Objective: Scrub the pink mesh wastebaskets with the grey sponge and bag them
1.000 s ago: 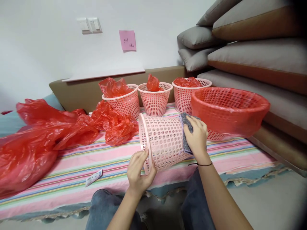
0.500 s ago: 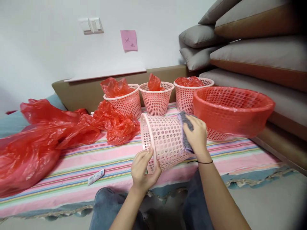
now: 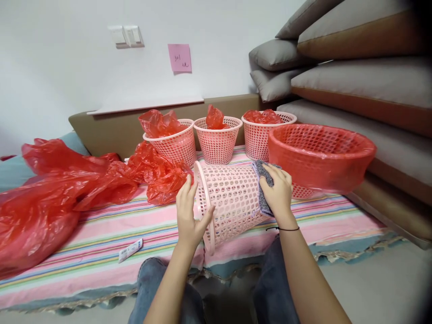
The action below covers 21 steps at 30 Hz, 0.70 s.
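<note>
Pink basket point(image 3: 232, 198) lies on its side at frame centre, on the striped cover point(image 3: 101, 234), mouth facing left and base to the right.

Far left: a heap of red plastic bags point(image 3: 50, 193). Lower left of centre there's a small white packet point(image 3: 131, 250), well apart from your hands.

Your left hand point(image 3: 189, 216) has just shifted. Half a second ago it pinched the bottom of the rim from below; now it stands upright against the mouth, fingers straight up along the outside of the rim and thumb hooked over the front of it, so the rim is pinched between thumb and fingers. The basket looks braced from the side, not just propped underneath.

Your right hand point(image 3: 278, 193) hasn't moved off the base — fingers curled, pressing the grey cloth point(image 3: 259, 170) flat against the basket's end.

Right of that sits a large red-lined basket point(image 3: 320, 155), just beside your right hand. Behind, three small baskets point(image 3: 218, 137) stand in a row, red bags inside.
</note>
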Available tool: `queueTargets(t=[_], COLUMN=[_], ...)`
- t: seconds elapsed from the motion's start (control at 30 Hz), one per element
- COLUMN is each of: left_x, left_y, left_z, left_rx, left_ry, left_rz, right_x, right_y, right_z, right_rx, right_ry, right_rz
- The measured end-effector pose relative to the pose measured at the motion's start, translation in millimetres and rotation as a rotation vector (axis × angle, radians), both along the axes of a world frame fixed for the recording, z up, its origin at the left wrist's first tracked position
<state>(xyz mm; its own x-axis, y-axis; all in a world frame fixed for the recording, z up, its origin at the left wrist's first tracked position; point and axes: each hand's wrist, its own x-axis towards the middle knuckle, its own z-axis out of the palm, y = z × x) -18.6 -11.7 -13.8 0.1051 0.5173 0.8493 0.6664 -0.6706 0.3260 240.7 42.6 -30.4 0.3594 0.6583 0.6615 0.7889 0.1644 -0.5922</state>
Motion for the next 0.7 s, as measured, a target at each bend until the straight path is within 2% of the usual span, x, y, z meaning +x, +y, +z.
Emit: queueTargets(t=[0.13, 0.23, 0.33, 0.5, 0.6, 0.7], left_x=[2.3, 3.2, 2.5, -1.6, -4.2, -3.2], left_y=[8.2, 4.7, -0.8, -9.1, -15.8, -24.0], left_z=[-7.2, -11.5, -14.3, -18.5, -21.1, -23.3], left_rx=[-0.145, -0.128, -0.082, -0.037, 0.008, 0.01], left_ry=[-0.013, -0.012, 0.027, 0.064, 0.063, 0.039], left_rz=[-0.114, -0.15, -0.156, -0.202, -0.199, -0.183], right_x=[1.5, -6.9, -32.7, -95.7, -113.2, -101.7], right_y=[-2.0, -6.2, -18.6, -55.3, -64.7, -52.7], right_z=[1.7, 8.7, 21.9, 40.1, 41.0, 37.9], right_rx=[0.011, 0.038, 0.084, 0.162, 0.161, 0.111], right_ry=[0.028, 0.015, -0.048, -0.168, -0.178, -0.148], right_rz=[0.004, 0.022, 0.134, 0.341, 0.33, 0.27])
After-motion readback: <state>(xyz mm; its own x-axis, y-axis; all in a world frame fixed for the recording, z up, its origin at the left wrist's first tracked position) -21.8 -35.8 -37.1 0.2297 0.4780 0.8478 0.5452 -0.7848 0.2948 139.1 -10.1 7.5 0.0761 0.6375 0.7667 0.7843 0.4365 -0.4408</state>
